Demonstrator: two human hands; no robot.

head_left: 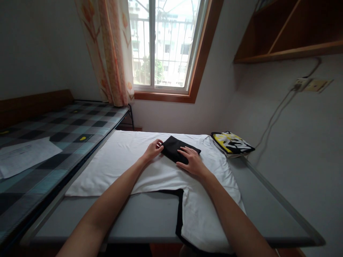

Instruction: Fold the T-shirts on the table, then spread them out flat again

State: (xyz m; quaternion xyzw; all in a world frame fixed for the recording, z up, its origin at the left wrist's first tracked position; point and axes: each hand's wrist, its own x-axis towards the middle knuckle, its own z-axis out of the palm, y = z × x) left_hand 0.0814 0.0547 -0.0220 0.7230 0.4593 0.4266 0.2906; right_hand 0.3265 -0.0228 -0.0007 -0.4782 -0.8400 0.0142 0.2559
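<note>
a black folded item [173, 147], apparently cloth, lies on top of a spread white garment [118, 162], near its far edge. the person's left hand [153, 150] bends its fingers at the item's left corner; whether they pinch it cannot be told. the right hand [192, 161], fingers spread, rests on the item's right part, gripping nothing. good handling here likely means light, level pressure, with the left fingers steadying the corner, so the garment beneath does not drag into creases. a grey table [144, 216] supports the garment, a yellow-and-black patterned bundle [232, 142] sits at its far right, and a plaid mattress [93, 123] lies to its left.
</note>
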